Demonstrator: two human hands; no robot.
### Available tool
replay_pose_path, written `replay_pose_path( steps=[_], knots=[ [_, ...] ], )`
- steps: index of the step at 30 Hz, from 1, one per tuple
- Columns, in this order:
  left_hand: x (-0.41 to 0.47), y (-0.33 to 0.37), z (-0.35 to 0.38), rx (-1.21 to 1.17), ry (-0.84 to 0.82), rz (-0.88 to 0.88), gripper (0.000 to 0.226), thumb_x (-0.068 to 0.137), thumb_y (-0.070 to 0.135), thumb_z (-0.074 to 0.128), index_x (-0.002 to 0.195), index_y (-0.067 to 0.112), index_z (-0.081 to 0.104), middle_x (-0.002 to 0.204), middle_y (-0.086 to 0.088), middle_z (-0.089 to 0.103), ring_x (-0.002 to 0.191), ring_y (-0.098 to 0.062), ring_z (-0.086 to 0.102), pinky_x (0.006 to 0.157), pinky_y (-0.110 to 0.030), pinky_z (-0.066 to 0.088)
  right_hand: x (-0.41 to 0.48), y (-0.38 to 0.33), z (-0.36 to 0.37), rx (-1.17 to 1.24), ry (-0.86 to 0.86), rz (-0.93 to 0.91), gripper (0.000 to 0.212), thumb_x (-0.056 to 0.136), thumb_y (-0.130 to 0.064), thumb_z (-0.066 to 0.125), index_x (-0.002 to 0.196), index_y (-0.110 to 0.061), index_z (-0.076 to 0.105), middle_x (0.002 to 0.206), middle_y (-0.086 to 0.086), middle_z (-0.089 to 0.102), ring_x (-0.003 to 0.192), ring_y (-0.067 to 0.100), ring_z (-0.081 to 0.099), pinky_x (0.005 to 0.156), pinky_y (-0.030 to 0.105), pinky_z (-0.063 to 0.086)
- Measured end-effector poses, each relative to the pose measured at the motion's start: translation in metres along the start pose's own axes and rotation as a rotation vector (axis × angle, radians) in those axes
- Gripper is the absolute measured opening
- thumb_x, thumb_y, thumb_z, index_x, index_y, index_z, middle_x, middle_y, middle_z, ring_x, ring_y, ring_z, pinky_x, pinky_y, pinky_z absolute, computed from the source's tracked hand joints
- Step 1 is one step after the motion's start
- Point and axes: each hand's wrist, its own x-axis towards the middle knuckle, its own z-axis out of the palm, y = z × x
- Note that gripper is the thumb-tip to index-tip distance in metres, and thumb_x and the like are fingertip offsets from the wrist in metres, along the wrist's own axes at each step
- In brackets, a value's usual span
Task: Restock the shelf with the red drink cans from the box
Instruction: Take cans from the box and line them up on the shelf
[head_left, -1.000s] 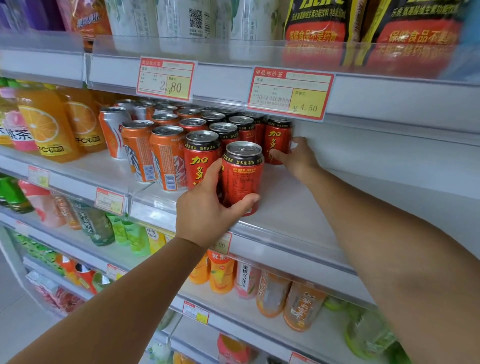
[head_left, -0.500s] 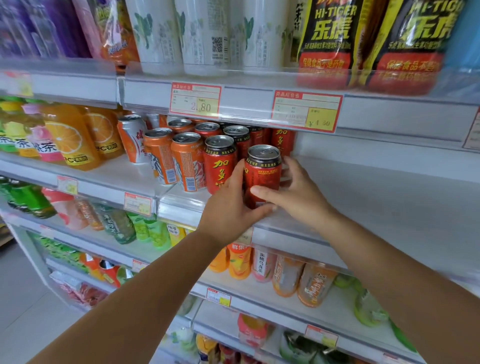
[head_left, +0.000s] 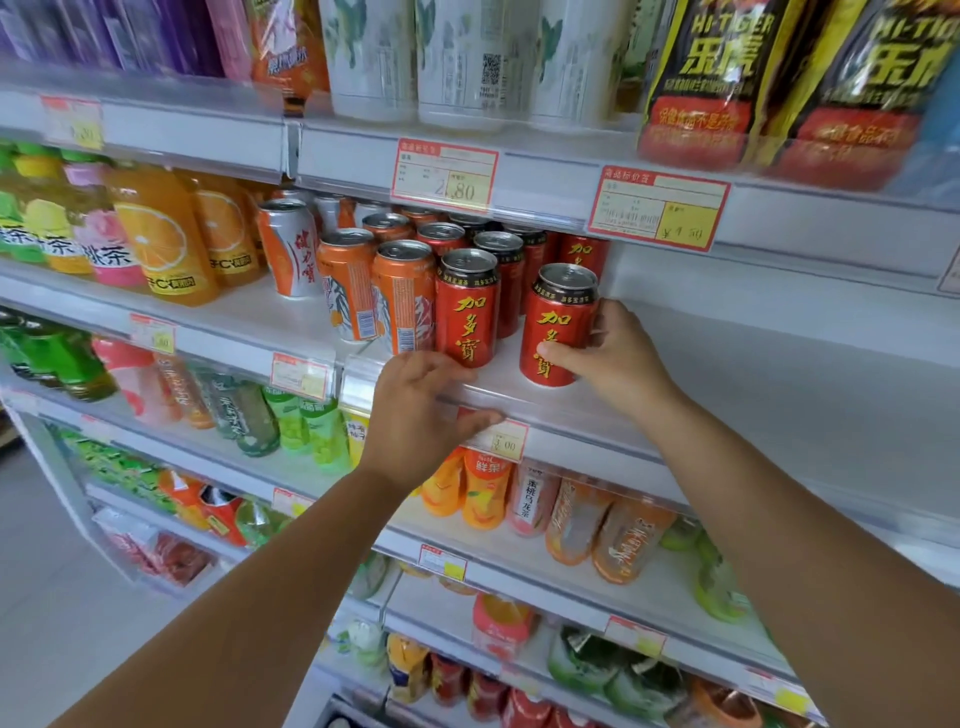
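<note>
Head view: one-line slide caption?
Right hand grips an upright red metal drink can on the white shelf; left hand rests on its front edge.

red drink cans (head_left: 558, 332): glossy metal, silver tops | shelf (head_left: 727, 364): smooth white, clear plastic front rail | price tags (head_left: 657, 213): paper

Orange cans (head_left: 402, 296) upright in rows left of centre; orange juice bottles (head_left: 161, 239) further left; black Hi-Tiger pouches (head_left: 717, 78) top right; price tags (head_left: 444, 174) along rail edges; green bottles (head_left: 57, 358) lower left
</note>
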Motion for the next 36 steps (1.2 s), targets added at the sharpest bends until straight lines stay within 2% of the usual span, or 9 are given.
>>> replay_pose_path(
  steps=[4,9,21,25,27,30,33,34,36],
  knots=[
    [-0.002,-0.001,0.000,0.011,-0.005,0.006,0.057,0.066,0.066,0.068,0.098,0.020,0.074,0.100,0.005,0.068,0.101,-0.021,0.057,0.096,-0.016,0.030,0.025,0.006,0.001,-0.006,0.049,0.000,0.068,0.067,-0.033,0.085,0.124,-0.017,0.052,0.123,0.005,0.063,0.108,0.021,0.063,0.096,0.040,0.050],
    [-0.001,0.004,-0.002,0.021,-0.026,0.006,0.059,0.065,0.068,0.066,0.098,0.019,0.074,0.098,0.006,0.070,0.099,-0.017,0.056,0.092,-0.023,0.037,0.061,0.012,0.004,-0.042,0.161,0.027,0.063,0.069,-0.028,0.085,0.118,-0.012,0.049,0.121,0.009,0.064,0.108,0.025,0.063,0.096,0.043,0.050],
    [-0.001,-0.001,-0.002,0.029,-0.026,0.021,0.061,0.066,0.069,0.064,0.101,0.020,0.074,0.101,0.006,0.070,0.101,-0.016,0.055,0.092,-0.023,0.038,0.099,0.020,0.016,-0.073,0.233,0.064,0.068,0.075,-0.036,0.079,0.129,-0.012,0.045,0.129,0.008,0.059,0.117,0.027,0.058,0.094,0.030,0.043],
    [0.000,0.003,-0.006,0.010,-0.057,0.028,0.060,0.066,0.067,0.065,0.102,0.019,0.073,0.103,0.006,0.070,0.103,-0.018,0.057,0.095,-0.027,0.039,0.081,0.008,0.013,-0.026,0.192,0.140,0.079,0.077,-0.034,0.078,0.140,-0.010,0.036,0.139,0.011,0.048,0.126,0.025,0.051,0.091,0.021,0.035],
    [-0.006,0.006,-0.018,-0.045,-0.034,0.035,0.060,0.068,0.061,0.067,0.109,0.017,0.071,0.112,0.007,0.066,0.111,-0.016,0.055,0.101,-0.025,0.036,0.054,-0.010,0.010,-0.024,0.245,0.090,0.072,0.081,-0.031,0.074,0.140,-0.011,0.037,0.134,0.013,0.048,0.119,0.024,0.053,0.086,0.016,0.034],
    [-0.043,-0.004,-0.046,-0.043,0.043,0.018,0.053,0.080,0.047,0.070,0.121,0.015,0.064,0.129,0.004,0.058,0.125,-0.008,0.044,0.108,-0.018,0.028,-0.012,-0.037,0.010,0.140,0.347,-0.181,0.046,0.085,-0.019,0.065,0.129,-0.017,0.048,0.105,-0.001,0.058,0.087,0.006,0.059,0.077,0.007,0.042],
    [-0.116,-0.042,-0.073,0.014,-0.038,-0.159,0.039,0.087,0.035,0.067,0.122,0.018,0.062,0.127,0.003,0.060,0.120,-0.012,0.050,0.104,-0.019,0.033,-0.099,-0.041,0.036,0.334,0.169,-0.362,0.032,0.089,-0.012,0.058,0.115,-0.030,0.050,0.096,-0.003,0.060,0.091,0.021,0.061,0.081,0.037,0.054],
    [-0.146,-0.058,-0.078,0.029,-0.127,-0.277,0.037,0.088,0.032,0.068,0.123,0.020,0.061,0.127,0.003,0.059,0.117,-0.013,0.053,0.101,-0.024,0.039,-0.126,-0.034,0.053,0.371,0.044,-0.365,0.030,0.090,-0.013,0.057,0.113,-0.032,0.051,0.095,-0.001,0.061,0.092,0.028,0.061,0.079,0.040,0.054],
    [-0.209,-0.093,-0.083,0.082,-0.330,-0.570,0.043,0.089,0.030,0.068,0.129,0.026,0.056,0.130,0.005,0.055,0.112,-0.014,0.057,0.095,-0.033,0.047,-0.173,-0.011,0.097,0.391,-0.245,-0.263,0.028,0.093,-0.017,0.058,0.112,-0.037,0.053,0.096,-0.004,0.063,0.092,0.025,0.062,0.080,0.032,0.053]
  ],
)
